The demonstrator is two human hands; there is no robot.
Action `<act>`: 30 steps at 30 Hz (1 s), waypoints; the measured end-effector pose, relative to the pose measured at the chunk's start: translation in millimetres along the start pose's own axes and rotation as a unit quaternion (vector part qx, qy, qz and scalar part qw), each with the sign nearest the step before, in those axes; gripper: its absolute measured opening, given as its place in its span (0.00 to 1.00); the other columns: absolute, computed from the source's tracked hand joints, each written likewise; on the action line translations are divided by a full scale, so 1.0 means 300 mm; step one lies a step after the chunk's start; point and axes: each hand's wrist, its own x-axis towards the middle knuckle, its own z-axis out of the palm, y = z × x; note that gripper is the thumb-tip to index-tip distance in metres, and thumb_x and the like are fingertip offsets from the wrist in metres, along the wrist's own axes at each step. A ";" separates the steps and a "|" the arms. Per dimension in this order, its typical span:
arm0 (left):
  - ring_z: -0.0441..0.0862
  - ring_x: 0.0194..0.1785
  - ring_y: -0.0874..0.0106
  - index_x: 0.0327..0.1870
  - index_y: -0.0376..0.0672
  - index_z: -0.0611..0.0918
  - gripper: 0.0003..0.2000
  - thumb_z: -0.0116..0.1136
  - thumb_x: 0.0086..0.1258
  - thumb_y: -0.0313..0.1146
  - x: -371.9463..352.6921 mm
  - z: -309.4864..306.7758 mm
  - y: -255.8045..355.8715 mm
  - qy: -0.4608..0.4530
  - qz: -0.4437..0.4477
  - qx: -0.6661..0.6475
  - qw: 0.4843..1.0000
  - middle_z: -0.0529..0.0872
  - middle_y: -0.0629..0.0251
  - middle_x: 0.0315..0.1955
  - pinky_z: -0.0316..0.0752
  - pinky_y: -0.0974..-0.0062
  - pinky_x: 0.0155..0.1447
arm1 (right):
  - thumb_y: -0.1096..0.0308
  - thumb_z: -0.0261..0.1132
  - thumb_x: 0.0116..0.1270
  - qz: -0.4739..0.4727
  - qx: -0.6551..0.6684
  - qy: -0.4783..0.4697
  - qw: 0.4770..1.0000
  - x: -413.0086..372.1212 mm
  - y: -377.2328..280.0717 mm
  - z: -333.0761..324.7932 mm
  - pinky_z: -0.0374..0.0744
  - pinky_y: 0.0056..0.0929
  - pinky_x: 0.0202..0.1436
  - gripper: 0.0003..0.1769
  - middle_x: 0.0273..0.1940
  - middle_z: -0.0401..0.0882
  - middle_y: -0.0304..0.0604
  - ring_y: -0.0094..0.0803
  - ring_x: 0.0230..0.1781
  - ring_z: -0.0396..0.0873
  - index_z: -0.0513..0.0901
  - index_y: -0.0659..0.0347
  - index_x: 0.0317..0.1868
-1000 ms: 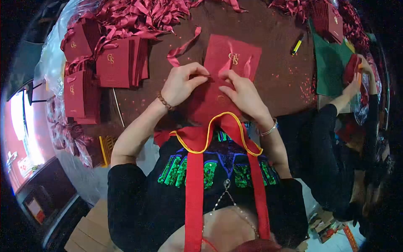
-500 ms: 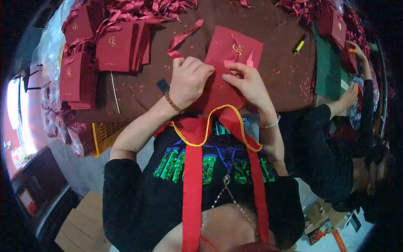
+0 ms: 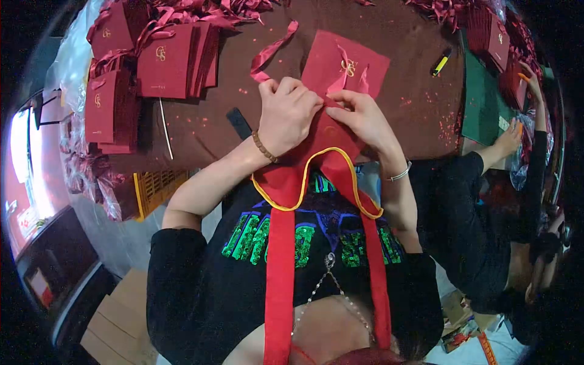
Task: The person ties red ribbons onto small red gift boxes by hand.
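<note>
A dark red paper gift bag (image 3: 364, 59) with a gold logo lies flat on the brown cloth in front of me, with pink-red ribbon on its face. My left hand (image 3: 289, 115) is closed at the bag's left side, fingertips pinched together over it; a loose length of red ribbon (image 3: 277, 50) runs out from beside its knuckles. Facing it, my right hand (image 3: 363, 125) has thumb and index finger pinched on the ribbon at the middle of the bag. The fingertips of both hands nearly meet, and they partly hide the ribbon there.
Stacks of red gift bags (image 3: 163, 67) stand at the left, with heaped ribbons (image 3: 234, 13) behind. A white stick (image 3: 165, 128), a dark strip (image 3: 238, 123) and a yellow-black cutter (image 3: 441, 63) lie on the cloth. At the right, another person's hands work near a green mat (image 3: 477, 109).
My hands have come closer together over the bag, the left moving right. The ribbon on the bag is drawn into a longer strand toward my fingers.
</note>
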 end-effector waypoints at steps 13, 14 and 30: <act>0.72 0.39 0.72 0.27 0.49 0.79 0.03 0.60 0.55 0.34 -0.024 0.024 -0.011 -0.016 -0.047 -0.051 0.997 0.77 0.74 0.25 0.55 0.65 0.46 | 0.72 0.59 0.63 0.017 0.126 -0.043 0.991 -0.021 0.023 0.007 0.72 0.17 0.45 0.16 0.41 0.77 0.35 0.17 0.41 0.72 0.75 0.68 0.50; 0.72 0.39 0.72 0.27 0.49 0.79 0.03 0.60 0.55 0.34 -0.024 0.023 -0.010 -0.017 -0.047 -0.051 0.997 0.77 0.74 0.25 0.55 0.65 0.46 | 0.72 0.59 0.63 0.020 0.125 -0.049 0.991 -0.021 0.025 0.006 0.72 0.17 0.46 0.16 0.42 0.77 0.35 0.17 0.42 0.72 0.75 0.69 0.51; 0.72 0.43 0.69 0.34 0.48 0.80 0.06 0.60 0.55 0.32 -0.025 -0.001 -0.016 -0.067 0.003 -0.059 0.996 0.78 0.72 0.29 0.56 0.63 0.47 | 0.72 0.62 0.60 -0.045 0.045 0.035 0.997 -0.020 0.028 0.042 0.74 0.19 0.41 0.13 0.37 0.80 0.39 0.20 0.39 0.76 0.77 0.69 0.44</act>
